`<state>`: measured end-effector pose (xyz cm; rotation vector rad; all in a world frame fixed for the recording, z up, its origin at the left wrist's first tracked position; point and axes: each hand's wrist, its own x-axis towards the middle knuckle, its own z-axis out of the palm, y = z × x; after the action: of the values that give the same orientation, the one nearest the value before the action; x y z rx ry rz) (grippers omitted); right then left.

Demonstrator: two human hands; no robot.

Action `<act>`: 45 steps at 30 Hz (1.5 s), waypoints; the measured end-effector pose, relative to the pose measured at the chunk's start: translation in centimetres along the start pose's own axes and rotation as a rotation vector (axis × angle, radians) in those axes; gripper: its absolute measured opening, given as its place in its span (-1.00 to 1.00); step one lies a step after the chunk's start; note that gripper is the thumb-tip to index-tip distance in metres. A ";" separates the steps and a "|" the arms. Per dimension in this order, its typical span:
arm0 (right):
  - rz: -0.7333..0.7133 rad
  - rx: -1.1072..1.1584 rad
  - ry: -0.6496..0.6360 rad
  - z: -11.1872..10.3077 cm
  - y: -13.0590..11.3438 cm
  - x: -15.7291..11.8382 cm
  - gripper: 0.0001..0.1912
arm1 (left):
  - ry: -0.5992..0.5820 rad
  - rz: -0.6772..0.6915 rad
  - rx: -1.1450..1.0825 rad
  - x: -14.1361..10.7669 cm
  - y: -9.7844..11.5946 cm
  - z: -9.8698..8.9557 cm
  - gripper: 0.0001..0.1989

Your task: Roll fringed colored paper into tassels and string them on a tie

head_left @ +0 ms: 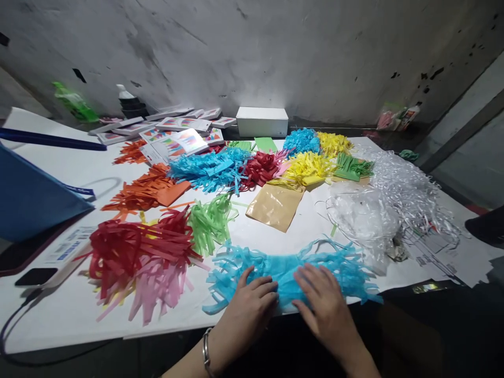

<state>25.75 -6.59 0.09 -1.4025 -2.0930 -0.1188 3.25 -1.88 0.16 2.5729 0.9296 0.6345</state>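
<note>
A blue tissue paper tassel sheet [281, 262] lies spread along the table's front edge, its cut strips fanned out to both sides of a plain middle band. My left hand [254, 294] rests on the left part of that band, fingers bent and spread. Over the right part lies my right hand [321, 294], fingers stretched and apart, slightly blurred. Both palms face down, and neither hand grips the paper. Light green fringe [210, 223] and a heap of red fringe [137, 249] over pink fringe [157, 289] are to the left of the blue sheet.
Orange [147, 189], blue [214, 168] and yellow fringes [309, 168] lie further back, near a brown packet [275, 205]. Clear plastic bags [362, 215] and shiny white strips [405, 184] lie right. Flat boxes [181, 142] and a white box [262, 123] stand by the wall.
</note>
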 end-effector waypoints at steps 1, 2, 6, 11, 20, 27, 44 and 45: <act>-0.055 0.084 -0.086 0.5 -0.3 0.3 -0.72 | -0.016 -0.009 -0.015 0.0 -0.1 -0.2 -0.79; -0.073 0.149 -0.132 0.9 -0.4 0.6 -0.76 | -0.036 -0.031 -0.031 0.0 -0.1 -0.4 -0.78; 0.034 0.232 -0.185 1.4 0.7 1.4 -0.87 | -0.182 -0.244 -0.031 1.4 0.1 -2.0 -0.74; 0.202 0.133 -0.215 2.6 2.0 3.3 -0.86 | -0.322 -0.419 0.215 5.0 -0.3 -3.1 -0.63; 0.126 0.017 -0.099 3.2 1.1 4.7 -0.86 | -0.290 -0.449 0.359 6.6 -2.3 -1.5 -0.77; -0.048 0.125 -0.070 3.8 1.4 3.5 -0.88 | -0.131 -0.329 0.326 5.1 -1.9 -1.4 -0.79; 0.159 -0.079 -0.159 4.4 1.3 4.1 -0.82 | -0.143 -0.316 0.369 3.5 -2.7 -0.8 -0.82; 0.188 -0.108 -0.160 4.5 1.2 4.5 -0.81 | -0.147 -0.352 0.393 3.9 -2.6 -0.8 -0.80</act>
<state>23.70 -0.63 -1.43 -1.7166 -2.0949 -0.0457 4.23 2.73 0.80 2.6281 1.5331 0.1728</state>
